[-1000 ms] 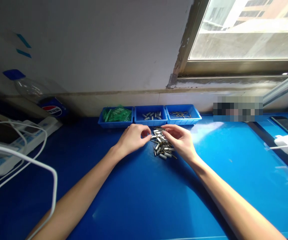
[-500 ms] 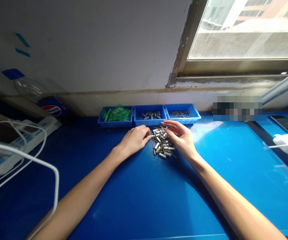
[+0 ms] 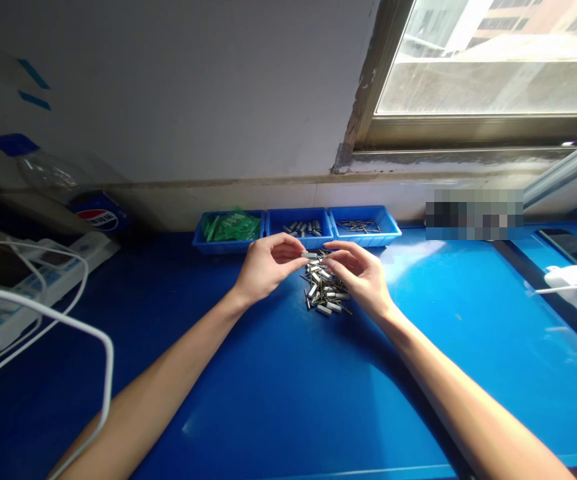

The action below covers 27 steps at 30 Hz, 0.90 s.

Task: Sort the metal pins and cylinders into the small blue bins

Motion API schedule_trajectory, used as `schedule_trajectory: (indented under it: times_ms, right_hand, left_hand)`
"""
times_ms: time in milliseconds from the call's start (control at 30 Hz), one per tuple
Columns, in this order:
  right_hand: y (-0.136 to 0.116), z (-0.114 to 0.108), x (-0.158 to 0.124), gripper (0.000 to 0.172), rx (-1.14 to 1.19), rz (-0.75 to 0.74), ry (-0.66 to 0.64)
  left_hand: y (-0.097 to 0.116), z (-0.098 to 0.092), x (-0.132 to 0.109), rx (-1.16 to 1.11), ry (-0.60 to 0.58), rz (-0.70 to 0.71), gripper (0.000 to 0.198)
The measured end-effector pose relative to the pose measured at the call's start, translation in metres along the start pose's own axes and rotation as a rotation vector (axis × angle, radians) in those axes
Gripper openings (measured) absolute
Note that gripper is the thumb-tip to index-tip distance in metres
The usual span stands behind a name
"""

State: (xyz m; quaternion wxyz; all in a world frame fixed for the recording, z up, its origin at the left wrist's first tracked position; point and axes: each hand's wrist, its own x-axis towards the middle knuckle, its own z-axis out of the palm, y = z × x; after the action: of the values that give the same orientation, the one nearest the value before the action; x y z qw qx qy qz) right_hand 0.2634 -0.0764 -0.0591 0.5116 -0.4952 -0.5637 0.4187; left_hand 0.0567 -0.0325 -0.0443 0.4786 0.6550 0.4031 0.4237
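My left hand (image 3: pixel 267 268) pinches a short silver metal cylinder (image 3: pixel 309 256) between thumb and fingertips, just above the far side of a loose pile. The pile of metal parts (image 3: pixel 325 293) mixes similar silver cylinders with thin, dark screw-like pins. Facing it from the right, my right hand (image 3: pixel 363 277) has its thumb and fingers curled together close to the cylinder's end. Whatever lies between those fingertips is too small to make out. Both hands are raised slightly over the blue tabletop (image 3: pixel 278 393).
Behind the pile stand three blue bins: one with green plastic bags (image 3: pixel 232 225), one with silver cylinders (image 3: pixel 303 229), one with thin pins (image 3: pixel 361 227). A power strip (image 3: pixel 43 287), white cables (image 3: pixel 105 373) and a cola bottle (image 3: pixel 95 210) are at left. A phone (image 3: pixel 568 245) lies at right.
My left hand has lifted from the pile's left edge and turned, bringing the cylinder up toward my right fingertips. My right hand has barely moved.
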Motion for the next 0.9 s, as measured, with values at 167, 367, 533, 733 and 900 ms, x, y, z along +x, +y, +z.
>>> schedule_trajectory:
  times_ms: [167, 367, 533, 733, 900]
  right_hand:
    - [-0.003, 0.000, -0.002, 0.035, 0.041, 0.013, -0.092]
    - [-0.003, 0.000, -0.003, 0.033, 0.087, 0.029, -0.148]
    - [-0.001, 0.001, -0.001, 0.033, 0.134, 0.075, -0.107]
    - [0.007, -0.002, 0.002, 0.034, 0.061, 0.026, -0.023]
    - [0.009, -0.003, 0.004, 0.058, 0.149, -0.100, -0.121]
  left_hand:
    - [0.003, 0.004, -0.002, -0.057, -0.049, -0.045, 0.034]
    - [0.007, 0.008, -0.003, -0.138, -0.150, -0.133, 0.036]
    - [0.005, 0.005, -0.003, -0.064, -0.185, -0.135, 0.033]
    - [-0.005, -0.006, -0.002, 0.532, -0.260, 0.177, 0.013]
    - [-0.011, -0.010, -0.003, 0.683, -0.411, 0.260, 0.018]
